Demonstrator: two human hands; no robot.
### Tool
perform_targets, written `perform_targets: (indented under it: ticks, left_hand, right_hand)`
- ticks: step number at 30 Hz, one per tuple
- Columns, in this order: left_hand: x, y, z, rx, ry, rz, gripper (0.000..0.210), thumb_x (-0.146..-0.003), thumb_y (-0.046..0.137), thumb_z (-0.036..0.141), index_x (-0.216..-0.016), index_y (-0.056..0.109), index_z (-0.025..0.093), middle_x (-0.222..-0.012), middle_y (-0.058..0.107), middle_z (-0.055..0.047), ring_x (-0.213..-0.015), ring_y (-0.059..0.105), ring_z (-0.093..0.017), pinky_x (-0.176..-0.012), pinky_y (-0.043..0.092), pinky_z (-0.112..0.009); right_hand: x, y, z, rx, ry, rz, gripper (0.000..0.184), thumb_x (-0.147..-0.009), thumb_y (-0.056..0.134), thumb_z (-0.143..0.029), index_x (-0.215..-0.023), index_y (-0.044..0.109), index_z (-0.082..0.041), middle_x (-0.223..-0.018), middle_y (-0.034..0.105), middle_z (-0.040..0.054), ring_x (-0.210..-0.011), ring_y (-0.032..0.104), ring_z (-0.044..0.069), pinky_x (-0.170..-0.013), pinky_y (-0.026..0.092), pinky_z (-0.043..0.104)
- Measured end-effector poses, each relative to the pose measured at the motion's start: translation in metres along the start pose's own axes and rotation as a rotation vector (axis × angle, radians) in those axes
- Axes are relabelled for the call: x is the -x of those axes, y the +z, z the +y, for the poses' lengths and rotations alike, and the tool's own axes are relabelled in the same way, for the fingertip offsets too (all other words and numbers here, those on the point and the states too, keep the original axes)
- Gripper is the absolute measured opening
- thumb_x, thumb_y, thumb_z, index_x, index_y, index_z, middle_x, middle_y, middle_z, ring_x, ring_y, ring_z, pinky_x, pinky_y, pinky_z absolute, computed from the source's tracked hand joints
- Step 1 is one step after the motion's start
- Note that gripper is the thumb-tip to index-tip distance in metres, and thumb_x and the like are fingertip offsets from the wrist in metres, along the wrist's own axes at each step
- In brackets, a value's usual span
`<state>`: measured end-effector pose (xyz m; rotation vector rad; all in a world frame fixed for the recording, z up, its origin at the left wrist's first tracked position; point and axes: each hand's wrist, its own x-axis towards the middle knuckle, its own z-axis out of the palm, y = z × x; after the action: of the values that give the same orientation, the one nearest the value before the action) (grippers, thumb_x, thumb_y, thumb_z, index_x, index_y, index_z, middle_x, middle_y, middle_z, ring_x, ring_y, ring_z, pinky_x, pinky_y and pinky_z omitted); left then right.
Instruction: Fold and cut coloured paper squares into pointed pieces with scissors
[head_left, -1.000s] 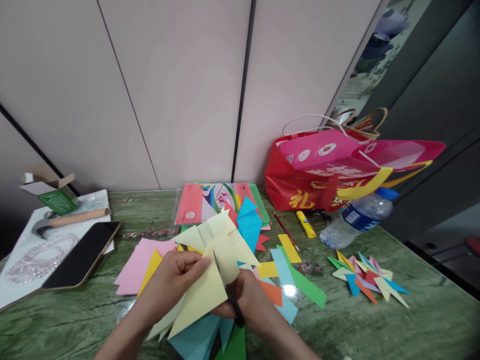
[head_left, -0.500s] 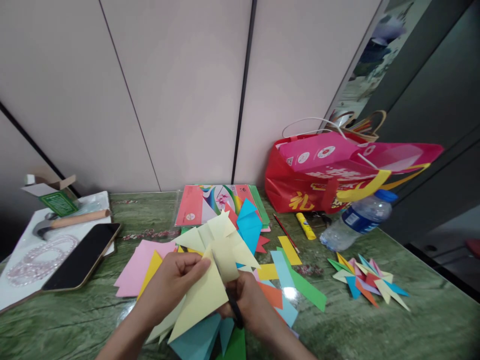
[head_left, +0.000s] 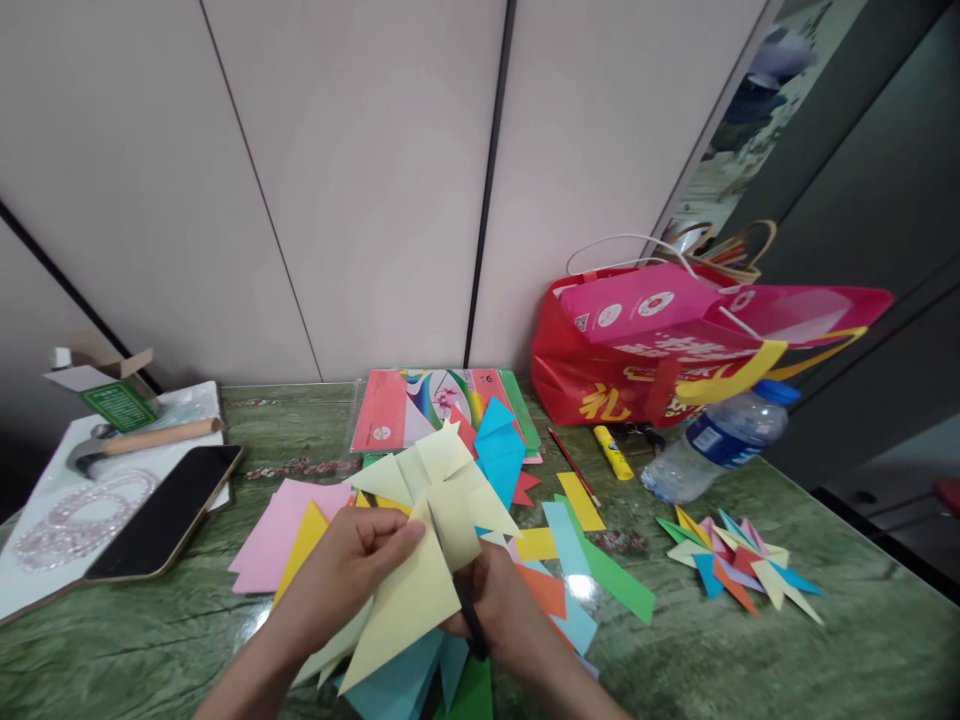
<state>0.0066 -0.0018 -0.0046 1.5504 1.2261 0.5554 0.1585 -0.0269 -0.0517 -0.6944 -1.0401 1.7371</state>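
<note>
My left hand (head_left: 364, 550) pinches a pale yellow sheet of paper (head_left: 405, 610) between thumb and fingers. In my right hand (head_left: 495, 600) are black-handled scissors (head_left: 471, 615), their blades in the sheet and partly hidden by it. A strip on the right side of the cut curls up and over. Behind my hands lies a folded cream paper piece (head_left: 424, 465), with a blue folded piece (head_left: 500, 450) beside it. Blue-green paper (head_left: 397, 675) and green paper (head_left: 472, 690) lie beneath the sheet.
Pink paper (head_left: 281, 535) lies left, coloured strips (head_left: 615, 575) right. Farther right are a glue stick (head_left: 613, 453), pencil (head_left: 574, 465), bottle (head_left: 720, 440), red bag (head_left: 570, 360) and pointed paper pieces (head_left: 739, 560). A phone (head_left: 165, 515) and hammer (head_left: 150, 438) lie at left.
The pale yellow sheet and both hands have shifted very slightly. The scissor blade shows a little more along the cut. Everything else on the table stays in place.
</note>
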Motion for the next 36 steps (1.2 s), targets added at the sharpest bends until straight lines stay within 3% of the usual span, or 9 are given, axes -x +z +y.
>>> perform_targets:
  ticks: [8, 13, 19, 26, 36]
  left_hand:
    - [-0.001, 0.001, 0.002, 0.021, 0.004, -0.009, 0.045, -0.077, 0.042, 0.058, -0.054, 0.039, 0.019, -0.052, 0.031, 0.006, -0.046, 0.029, -0.009, -0.042, 0.019, -0.021]
    - [-0.001, -0.003, 0.0, -0.065, 0.068, 0.0, 0.043, -0.08, 0.04, 0.054, -0.054, 0.038, 0.019, -0.054, 0.031, 0.005, -0.048, 0.03, -0.01, -0.043, 0.021, -0.022]
    - [-0.003, -0.002, -0.003, -0.168, 0.101, 0.123, 0.043, -0.083, 0.035, 0.051, -0.054, 0.037, 0.02, -0.055, 0.029, 0.005, -0.051, 0.031, -0.011, -0.046, 0.024, -0.023]
    - [-0.004, 0.002, -0.003, -0.153, 0.107, 0.11, 0.042, -0.083, 0.037, 0.049, -0.053, 0.036, 0.02, -0.053, 0.027, 0.006, -0.048, 0.029, -0.01, -0.044, 0.021, -0.023]
    - [-0.002, 0.002, -0.001, -0.175, 0.123, 0.093, 0.042, -0.084, 0.037, 0.047, -0.053, 0.034, 0.02, -0.053, 0.027, 0.005, -0.049, 0.028, -0.011, -0.045, 0.021, -0.023]
  right_hand:
    - [-0.001, -0.001, -0.001, 0.007, 0.081, 0.017, 0.035, -0.045, 0.078, -0.017, -0.077, 0.064, -0.015, -0.056, 0.06, -0.0054, -0.05, 0.045, 0.01, -0.046, 0.032, 0.019]
    - [0.0, -0.002, 0.0, 0.012, 0.107, 0.047, 0.03, -0.043, 0.077, -0.014, -0.069, 0.061, -0.015, -0.053, 0.054, -0.0073, -0.049, 0.04, 0.008, -0.046, 0.031, 0.018]
    - [0.001, -0.002, 0.003, -0.008, 0.06, -0.017, 0.034, -0.048, 0.078, -0.015, -0.078, 0.063, -0.016, -0.065, 0.063, -0.0036, -0.058, 0.052, 0.013, -0.056, 0.04, 0.023]
    - [0.001, 0.002, -0.002, 0.019, -0.019, -0.045, 0.046, -0.052, 0.078, -0.019, -0.096, 0.064, -0.018, -0.081, 0.07, 0.0008, -0.074, 0.061, 0.021, -0.07, 0.048, 0.029]
    - [0.002, 0.01, -0.015, 0.102, -0.009, -0.018, 0.019, -0.055, 0.076, -0.023, -0.073, 0.069, -0.019, -0.074, 0.07, 0.002, -0.081, 0.061, 0.025, -0.073, 0.048, 0.033]
